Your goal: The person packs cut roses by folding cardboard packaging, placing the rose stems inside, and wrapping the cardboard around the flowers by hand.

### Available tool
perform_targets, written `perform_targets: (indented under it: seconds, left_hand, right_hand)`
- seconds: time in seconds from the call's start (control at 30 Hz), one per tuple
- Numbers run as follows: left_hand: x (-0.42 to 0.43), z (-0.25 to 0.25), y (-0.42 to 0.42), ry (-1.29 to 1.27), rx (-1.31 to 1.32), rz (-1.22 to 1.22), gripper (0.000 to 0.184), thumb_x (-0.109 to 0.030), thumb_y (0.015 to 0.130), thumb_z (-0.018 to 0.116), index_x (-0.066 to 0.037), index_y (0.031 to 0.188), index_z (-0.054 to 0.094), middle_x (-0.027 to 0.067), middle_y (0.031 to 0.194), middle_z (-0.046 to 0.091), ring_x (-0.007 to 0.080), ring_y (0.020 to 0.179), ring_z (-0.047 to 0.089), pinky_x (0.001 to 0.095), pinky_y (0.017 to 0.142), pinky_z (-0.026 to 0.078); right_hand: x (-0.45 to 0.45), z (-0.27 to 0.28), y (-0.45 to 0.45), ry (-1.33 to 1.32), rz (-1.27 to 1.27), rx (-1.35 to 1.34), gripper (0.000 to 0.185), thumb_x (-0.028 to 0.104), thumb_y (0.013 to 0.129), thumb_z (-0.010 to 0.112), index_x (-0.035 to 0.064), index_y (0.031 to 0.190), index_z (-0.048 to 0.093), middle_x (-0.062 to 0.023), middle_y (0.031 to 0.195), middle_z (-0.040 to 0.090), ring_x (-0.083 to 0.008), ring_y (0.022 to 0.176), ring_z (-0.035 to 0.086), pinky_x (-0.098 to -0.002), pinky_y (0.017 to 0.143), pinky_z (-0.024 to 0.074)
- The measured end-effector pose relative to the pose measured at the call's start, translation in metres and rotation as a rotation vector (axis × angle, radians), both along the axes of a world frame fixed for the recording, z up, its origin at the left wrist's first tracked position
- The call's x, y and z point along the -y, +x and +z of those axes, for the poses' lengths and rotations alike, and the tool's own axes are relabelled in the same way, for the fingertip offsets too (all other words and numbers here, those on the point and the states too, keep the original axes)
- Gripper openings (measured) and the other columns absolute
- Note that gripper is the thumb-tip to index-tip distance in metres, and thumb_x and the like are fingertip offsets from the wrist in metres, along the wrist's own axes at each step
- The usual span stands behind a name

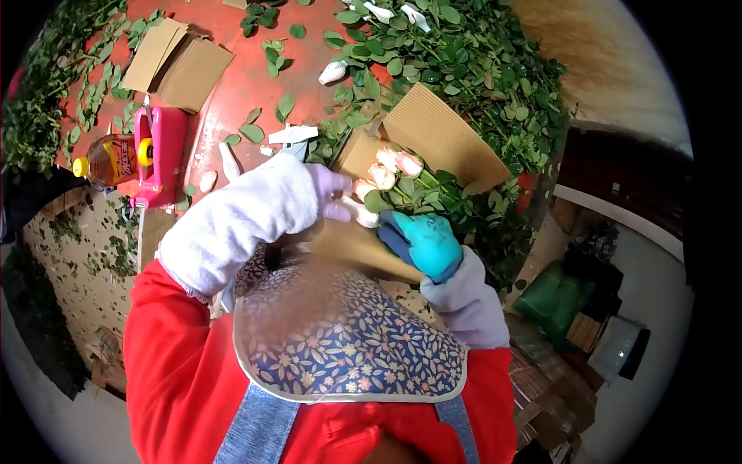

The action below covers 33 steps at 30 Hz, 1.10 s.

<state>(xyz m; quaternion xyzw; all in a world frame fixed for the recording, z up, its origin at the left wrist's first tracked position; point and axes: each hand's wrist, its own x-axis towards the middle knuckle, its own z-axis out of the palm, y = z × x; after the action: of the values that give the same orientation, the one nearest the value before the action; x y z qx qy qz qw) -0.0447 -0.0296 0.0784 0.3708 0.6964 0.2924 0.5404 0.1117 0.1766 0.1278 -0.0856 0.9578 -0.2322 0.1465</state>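
My left hand [331, 192], in a lilac glove, has its thumb and fingers apart beside a pale, white-wrapped rose head [360, 213]. My right hand [430, 241], in a teal glove over a dark blue one, is closed just right of that head, seemingly on its stem; the stem is mostly hidden. Just beyond both hands several peach-pink roses [384, 172] lie on brown cardboard, their leafy stems running right. A corrugated cardboard sheet [444, 135] stands tilted behind the blooms. More brown cardboard [357, 246] shows nearer my apron, partly blurred.
Leafy rose stems [479, 85] are heaped at the right and far left of the red table [232, 85]. A pink holder [164, 158], a drink bottle [108, 161] and folded cardboard pieces [179, 66] are at left. White-wrapped buds [333, 73] and loose leaves are scattered about.
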Motion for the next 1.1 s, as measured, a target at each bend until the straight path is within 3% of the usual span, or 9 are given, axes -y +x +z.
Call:
perform_targets:
  seconds: [0.17,0.27,0.33,0.37,0.53,0.6,0.73,0.93,1.1]
  left_hand:
    - [-0.005,-0.029,0.002,0.101,0.06,-0.087,0.022,-0.027,0.092,0.057,-0.005,0.094,0.062,0.0158,0.08,0.062,0.0362,0.077,0.061,0.042,0.071,0.048]
    - [0.027,-0.032,-0.012,0.299,-0.339,0.087,0.022,-0.025,0.094,0.055,-0.004,0.086,0.06,0.0141,0.069,0.058,0.0342,0.067,0.057,0.0414,0.064,0.047]
    - [0.065,0.017,-0.02,-0.077,-0.118,0.354,0.024,-0.027,0.093,0.059,-0.004,0.086,0.062,0.011,0.065,0.057,0.0245,0.059,0.055,0.0372,0.056,0.044]
    - [0.09,0.041,-0.003,0.042,-0.424,0.532,0.024,-0.027,0.093,0.06,-0.003,0.086,0.062,0.01,0.063,0.056,0.0211,0.054,0.052,0.0361,0.052,0.041]
    - [0.255,-0.007,0.055,-0.601,-0.198,0.477,0.023,-0.026,0.092,0.063,-0.005,0.098,0.067,0.0102,0.067,0.063,0.02,0.06,0.058,0.0337,0.057,0.046]
    - [0.345,-0.073,0.127,-0.838,-0.232,0.736,0.031,-0.036,0.089,0.063,-0.01,0.104,0.068,0.0138,0.088,0.069,0.0254,0.085,0.067,0.0362,0.076,0.051]
    - [0.38,-0.063,0.152,-1.296,-0.232,0.55,0.031,-0.033,0.088,0.063,-0.011,0.11,0.065,0.01,0.096,0.069,0.0281,0.09,0.066,0.0368,0.081,0.052]
    - [0.182,0.011,0.073,-0.233,-0.527,0.588,0.026,-0.022,0.092,0.057,-0.011,0.115,0.061,0.0107,0.101,0.068,0.0279,0.091,0.066,0.036,0.08,0.052]
    - [0.034,-0.03,0.038,0.432,-0.112,0.583,0.018,-0.007,0.093,0.05,-0.004,0.108,0.057,0.0129,0.095,0.067,0.0278,0.089,0.065,0.0343,0.079,0.051]
  right_hand:
    - [-0.002,-0.01,-0.008,0.005,0.07,0.104,0.019,0.025,0.084,0.063,0.0119,0.097,0.066,-0.0137,0.075,0.065,-0.033,0.067,0.063,-0.0444,0.06,0.0493]
    - [-0.007,-0.039,0.0,-0.006,0.075,0.164,0.015,0.023,0.082,0.062,0.0124,0.093,0.065,-0.014,0.074,0.064,-0.0336,0.066,0.063,-0.0448,0.059,0.0491]
    - [-0.004,-0.036,0.0,0.014,0.089,0.162,0.012,0.022,0.083,0.062,0.0116,0.089,0.064,-0.0137,0.072,0.063,-0.0334,0.065,0.062,-0.0452,0.058,0.0487]
    - [-0.005,-0.038,0.001,-0.016,0.081,0.094,0.011,0.021,0.083,0.061,0.011,0.088,0.063,-0.0135,0.071,0.063,-0.0331,0.064,0.062,-0.0448,0.058,0.0486]
    - [0.002,-0.022,-0.009,0.069,0.15,0.047,0.007,0.018,0.087,0.06,0.0119,0.089,0.062,-0.0118,0.068,0.061,-0.0319,0.06,0.06,-0.0426,0.055,0.0473]
    - [0.0,-0.027,-0.01,0.09,0.173,0.04,0.008,0.018,0.087,0.06,0.0112,0.09,0.062,-0.0117,0.067,0.061,-0.0317,0.059,0.06,-0.0424,0.055,0.0472]
    - [0.004,-0.019,-0.015,0.052,0.186,-0.008,0.01,0.019,0.089,0.059,0.0099,0.088,0.062,-0.0125,0.068,0.061,-0.032,0.061,0.06,-0.0424,0.056,0.0471]
    - [0.0,-0.026,-0.015,0.039,0.19,0.08,0.016,0.022,0.089,0.056,0.0088,0.08,0.059,-0.0138,0.068,0.061,-0.0327,0.06,0.06,-0.0443,0.055,0.047]
    - [-0.002,-0.031,-0.011,0.023,0.139,0.086,0.02,0.024,0.089,0.057,0.0088,0.076,0.059,-0.0147,0.065,0.06,-0.0337,0.058,0.059,-0.0447,0.055,0.0463]
